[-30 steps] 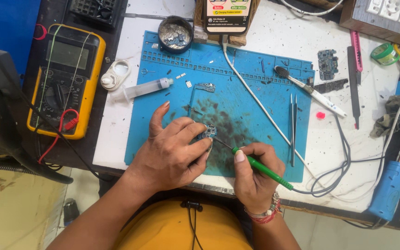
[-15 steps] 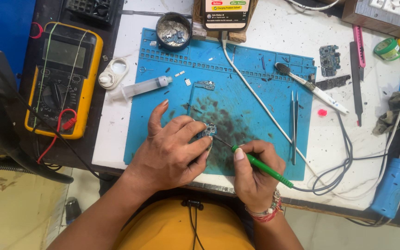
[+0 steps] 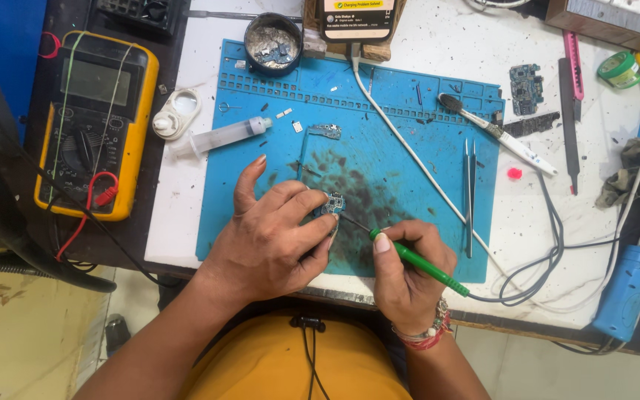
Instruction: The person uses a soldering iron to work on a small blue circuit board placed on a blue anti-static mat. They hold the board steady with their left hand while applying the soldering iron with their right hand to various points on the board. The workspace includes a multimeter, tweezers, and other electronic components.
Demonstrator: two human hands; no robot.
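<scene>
On the blue work mat (image 3: 409, 126), my left hand (image 3: 272, 237) pins down a small circuit board (image 3: 332, 203) with its fingertips. My right hand (image 3: 409, 278) grips a green-handled soldering iron (image 3: 416, 263) like a pen. The iron's thin tip reaches up and left and touches the board's lower edge. A dark scorched stain spreads over the mat around the board. A grey cable (image 3: 550, 252) runs from the iron's handle off to the right.
A yellow multimeter (image 3: 98, 122) with red and black leads lies left. A syringe (image 3: 220, 137), a white round case (image 3: 175, 112), a tin of solder dross (image 3: 273, 43), a phone (image 3: 357, 18), tweezers (image 3: 470, 196), a brush (image 3: 498, 135), loose boards (image 3: 525, 89) and a blue tool (image 3: 629, 290) surround the mat.
Both hands hold the same pose on the board and iron. The view has shifted only slightly.
</scene>
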